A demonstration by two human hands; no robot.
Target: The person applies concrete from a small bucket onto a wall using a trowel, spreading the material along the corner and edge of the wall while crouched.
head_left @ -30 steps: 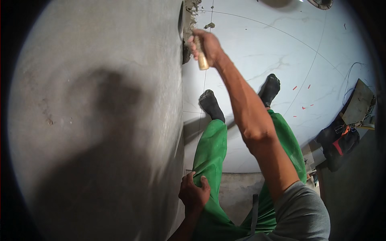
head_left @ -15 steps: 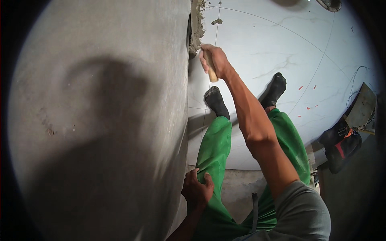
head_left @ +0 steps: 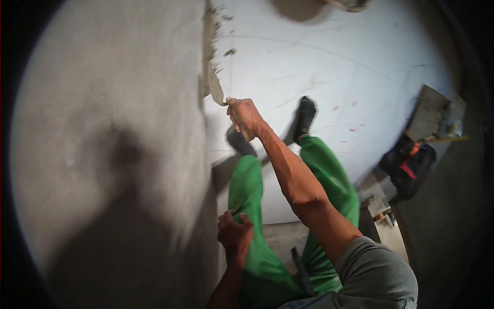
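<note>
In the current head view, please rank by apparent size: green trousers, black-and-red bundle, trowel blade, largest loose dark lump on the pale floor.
1. Green trousers
2. Black-and-red bundle
3. Trowel blade, slightly blurred
4. Dark lump

Trousers are nearer the camera, so true sizes may differ.

Grey wall (head_left: 103,87), pale tiled floor (head_left: 350,67)

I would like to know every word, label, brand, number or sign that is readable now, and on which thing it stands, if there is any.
No text can be read.
Shirt: blue marks at the picture's lower edge, too blurred to tell if they are letters.
Trowel in the right hand: no lettering visible.
Red scraps: too small to tell.
Black-and-red bundle: too blurred to tell.
</note>
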